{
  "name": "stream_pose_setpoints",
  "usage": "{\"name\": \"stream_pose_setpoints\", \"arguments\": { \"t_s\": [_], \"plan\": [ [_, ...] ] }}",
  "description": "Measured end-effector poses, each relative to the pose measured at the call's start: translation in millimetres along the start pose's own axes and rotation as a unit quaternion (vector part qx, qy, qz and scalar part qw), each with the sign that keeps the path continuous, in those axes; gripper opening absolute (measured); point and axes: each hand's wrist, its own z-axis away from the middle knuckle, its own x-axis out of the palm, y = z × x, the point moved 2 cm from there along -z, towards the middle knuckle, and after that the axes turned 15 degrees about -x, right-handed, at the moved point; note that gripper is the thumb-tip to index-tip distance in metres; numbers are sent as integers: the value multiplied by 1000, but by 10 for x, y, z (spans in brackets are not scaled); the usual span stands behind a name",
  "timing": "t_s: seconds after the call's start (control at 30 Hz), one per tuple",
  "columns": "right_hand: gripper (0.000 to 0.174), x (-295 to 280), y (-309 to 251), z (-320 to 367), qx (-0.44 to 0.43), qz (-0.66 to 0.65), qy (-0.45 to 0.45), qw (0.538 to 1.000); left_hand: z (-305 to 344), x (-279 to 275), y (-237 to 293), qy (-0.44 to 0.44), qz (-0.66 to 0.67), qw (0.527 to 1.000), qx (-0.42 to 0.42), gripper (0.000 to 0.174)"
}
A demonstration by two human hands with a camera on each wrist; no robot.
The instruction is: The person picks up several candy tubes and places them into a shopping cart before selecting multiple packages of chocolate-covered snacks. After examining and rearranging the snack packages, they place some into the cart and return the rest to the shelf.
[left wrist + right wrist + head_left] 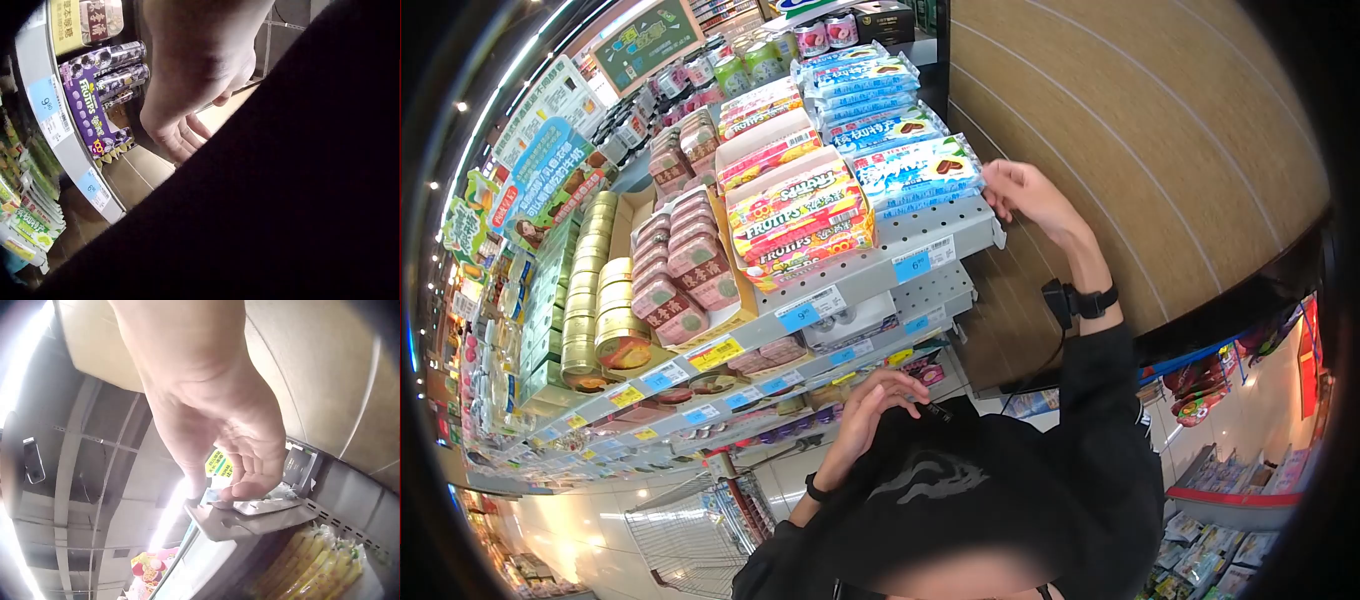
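Observation:
At the right end of the top shelf (910,225) lie stacked blue-and-white candy packets (920,170). My right hand (1035,195) is at the outer end of the front packet, its fingers bent and pinching the wrapper's edge. In the right wrist view, the thumb and fingers of that hand (219,419) are beside the shelf's corner, over a silvery wrapper (269,505). My left hand (875,410) hangs in front of the lower shelves with loosely bent fingers and holds nothing. Near it, in the left wrist view, is a purple Fruitips box (90,106).
Left of the packets stand Fruitips boxes (800,215), pink tins (685,265) and gold round tins (622,320). Price tags (925,260) line the shelf edges. A brown panel (1140,130) rises on the right. Behind me is a shopping cart (700,530).

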Motion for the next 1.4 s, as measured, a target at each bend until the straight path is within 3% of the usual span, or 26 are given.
{"name": "stream_pose_setpoints", "arguments": {
  "t_s": [0.37, 0.43, 0.7, 0.9, 1.03, 1.4],
  "plan": [
    [13, 130, 99, 61, -53, 27, 74, 996, -19, 25, -41, 11, 1, 1000, -24, 47],
    [10, 113, 159, 20, -106, 89, 53, 989, -25, 19, -68, 8, 1, 1000, -28, 46],
    [11, -171, 118, 115, -68, 2, -14, 998, 17, -27, -92, 20, 27, 999, -22, 37],
    [13, -24, 107, 80, -84, -38, -69, 993, -48, -25, -96, 0, 14, 1000, -25, 37],
    [14, -25, 147, 31, -120, 4, -77, 990, -79, 13, -66, -11, 6, 999, -31, 36],
    [19, -97, 336, 56, -152, -48, -63, 985, -84, -90, -82, -2, 14, 1000, -24, 33]
  ]
}}
